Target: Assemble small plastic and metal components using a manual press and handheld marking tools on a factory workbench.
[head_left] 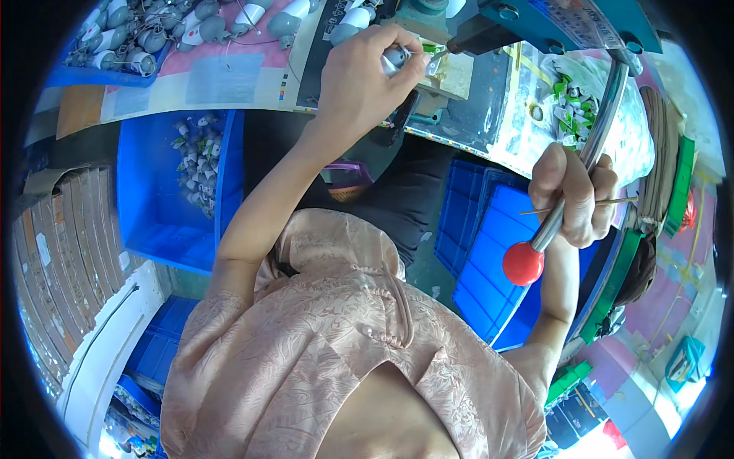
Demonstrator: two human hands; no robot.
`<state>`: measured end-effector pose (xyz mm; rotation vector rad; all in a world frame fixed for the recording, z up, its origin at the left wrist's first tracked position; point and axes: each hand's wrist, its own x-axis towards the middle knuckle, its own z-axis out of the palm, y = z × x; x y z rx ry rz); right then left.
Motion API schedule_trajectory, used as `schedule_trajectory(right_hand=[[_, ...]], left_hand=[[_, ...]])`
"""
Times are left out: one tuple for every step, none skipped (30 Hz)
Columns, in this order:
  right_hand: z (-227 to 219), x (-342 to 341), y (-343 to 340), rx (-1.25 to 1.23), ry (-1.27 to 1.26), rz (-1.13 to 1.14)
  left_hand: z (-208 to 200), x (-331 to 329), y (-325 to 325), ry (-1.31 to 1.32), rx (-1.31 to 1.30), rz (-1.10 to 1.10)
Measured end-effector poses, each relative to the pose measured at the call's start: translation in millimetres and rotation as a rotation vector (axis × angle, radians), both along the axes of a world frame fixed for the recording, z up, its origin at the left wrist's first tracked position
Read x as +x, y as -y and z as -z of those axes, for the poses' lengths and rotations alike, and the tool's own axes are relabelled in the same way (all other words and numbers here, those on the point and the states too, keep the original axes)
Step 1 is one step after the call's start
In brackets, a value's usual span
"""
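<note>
At the hand press, my left hand (pixel 363 84) pinches a small grey rounded part (pixel 394 59), mostly covered by my fingers. A green and white piece (pixel 433 57) lies at my fingertips, close below the press's dark ram (pixel 482 36). My right hand (pixel 577 195) is closed round the metal lever (pixel 613 96) of the teal press (pixel 566 23). The lever's red ball knob (pixel 523 264) sticks out below that hand. A thin brownish rod (pixel 618 200) also passes between my right fingers.
Grey and white bulb-shaped parts with wires fill a blue tray (pixel 145 73) at the far left. A blue bin (pixel 164 229) below holds similar pieces. Small green and white pieces (pixel 573 115) lie in a clear plastic bag (pixel 631 145) right of the press. Blue crates (pixel 497 260) stand under the bench.
</note>
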<state>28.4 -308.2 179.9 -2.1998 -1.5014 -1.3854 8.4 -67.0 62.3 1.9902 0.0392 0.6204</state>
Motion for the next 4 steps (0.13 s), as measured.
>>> schedule_trajectory(right_hand=[[-1, -2, 0, 0.025, 0.0, 0.013], [1, 2, 4, 0.024, 0.001, 0.014], [1, 8, 10, -0.025, 0.006, -0.013], [1, 8, 12, -0.028, 0.009, -0.012]], left_hand=[[1, 3, 3, -0.011, 0.01, -0.014], [2, 4, 3, -0.022, 0.026, -0.037], [2, 4, 3, -0.02, 0.025, -0.036], [2, 3, 3, -0.035, 0.033, -0.035]])
